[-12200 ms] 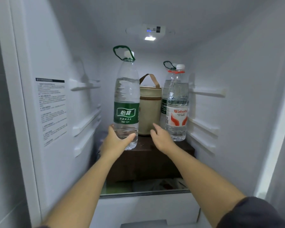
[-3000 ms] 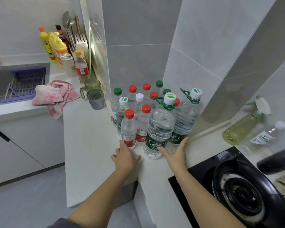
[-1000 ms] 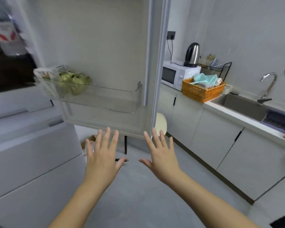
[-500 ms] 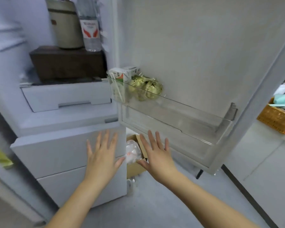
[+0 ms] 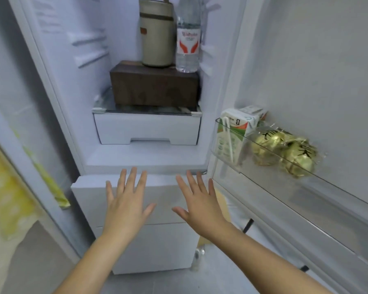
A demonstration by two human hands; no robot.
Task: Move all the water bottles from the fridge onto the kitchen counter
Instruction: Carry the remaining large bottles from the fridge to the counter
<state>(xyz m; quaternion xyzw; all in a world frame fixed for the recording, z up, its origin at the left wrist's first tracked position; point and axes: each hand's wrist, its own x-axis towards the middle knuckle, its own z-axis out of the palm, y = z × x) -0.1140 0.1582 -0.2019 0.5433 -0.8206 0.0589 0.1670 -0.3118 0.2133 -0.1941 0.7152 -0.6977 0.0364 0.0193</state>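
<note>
A clear water bottle (image 5: 187, 41) with a red and white label stands upright inside the open fridge (image 5: 79, 60), on a dark brown box (image 5: 154, 85), right of a beige cylindrical bag (image 5: 156, 37). Its top is cut off by the frame edge. My left hand (image 5: 126, 202) and my right hand (image 5: 199, 203) are held out with fingers spread, empty, in front of the white lower drawers (image 5: 89, 200), well below the bottle.
The fridge door (image 5: 310, 77) stands open on the right; its clear shelf (image 5: 270, 166) holds a drink carton (image 5: 235, 132) and gold-wrapped items (image 5: 285, 149). A white crisper drawer (image 5: 147, 129) sits under the glass shelf. A yellow patterned cloth (image 5: 6, 194) hangs at left.
The view has swung left and closer, so the fridge interior now faces me. Both hands stay spread and empty, now lifted in front of the lower drawers.
</note>
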